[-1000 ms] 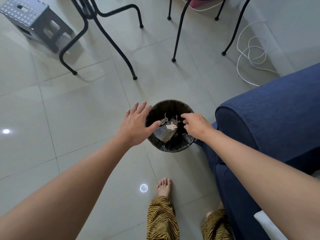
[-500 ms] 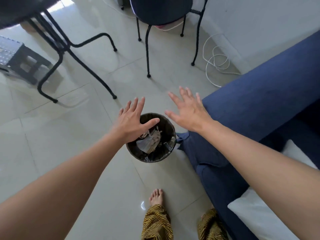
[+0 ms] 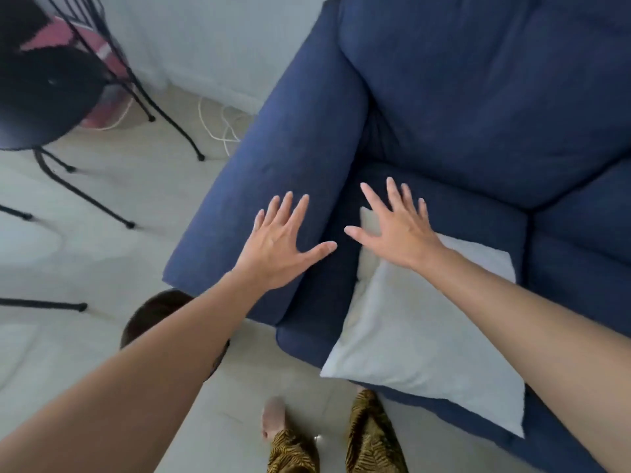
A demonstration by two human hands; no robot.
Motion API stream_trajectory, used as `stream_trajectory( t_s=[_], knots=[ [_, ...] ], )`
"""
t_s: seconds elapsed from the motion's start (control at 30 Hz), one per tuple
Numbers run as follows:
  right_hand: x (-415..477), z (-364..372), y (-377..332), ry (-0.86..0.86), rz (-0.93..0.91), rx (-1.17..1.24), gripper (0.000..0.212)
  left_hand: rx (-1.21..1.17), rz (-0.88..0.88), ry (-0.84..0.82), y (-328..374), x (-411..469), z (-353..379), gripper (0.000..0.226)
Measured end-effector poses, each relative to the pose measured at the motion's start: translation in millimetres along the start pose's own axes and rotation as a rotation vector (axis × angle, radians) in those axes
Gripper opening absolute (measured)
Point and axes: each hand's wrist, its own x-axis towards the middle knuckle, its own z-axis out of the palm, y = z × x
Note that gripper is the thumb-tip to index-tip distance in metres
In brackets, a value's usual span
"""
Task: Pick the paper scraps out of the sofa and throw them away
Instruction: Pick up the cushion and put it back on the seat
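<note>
Left hand [image 3: 278, 245] and right hand [image 3: 396, 230], both splayed and holding nothing, are reaching over the sofa [image 3: 461, 107]; probing the armrest crevice would find scraps.

Bare forearms, no sleeves; tiger-striped gold-black trousers [image 3: 370, 438]; bare foot [image 3: 273, 416].

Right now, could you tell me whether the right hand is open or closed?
Open: the right hand has all fingers spread above the white pillow, holding nothing.
</note>
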Motion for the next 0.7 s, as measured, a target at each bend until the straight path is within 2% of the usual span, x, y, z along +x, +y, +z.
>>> stream_trajectory(
  t_s=[0.13,0.2,0.33,0.43,0.5,0.57,0.63,0.7],
  knots=[
    [-35,18,106,-0.047,0.264,0.114,0.09,-0.007,0.014,-0.121,60,30,49,0.106],
    [-50,33,141,-0.066,0.383,0.208,0.092,-0.047,-0.048,-0.203,77,33,68,0.111],
    [-80,67,209,-0.094,0.648,0.48,0.1,-0.233,-0.308,-0.417,114,44,114,0.123],
    [-97,88,237,-0.126,0.84,0.846,0.116,-0.455,-0.564,-0.48,123,51,146,0.139],
    [-103,97,243,-0.147,0.865,1.045,0.116,-0.603,-0.689,-0.464,126,53,161,0.14],
    [-105,99,244,-0.093,0.824,1.167,0.103,-0.7,-0.743,-0.433,131,53,167,0.132],
    [-107,94,241,0.013,0.78,1.231,0.086,-0.76,-0.715,-0.383,141,48,165,0.115],
    [-111,86,237,0.092,0.732,1.25,0.078,-0.793,-0.622,-0.309,155,42,155,0.093]
  ],
)
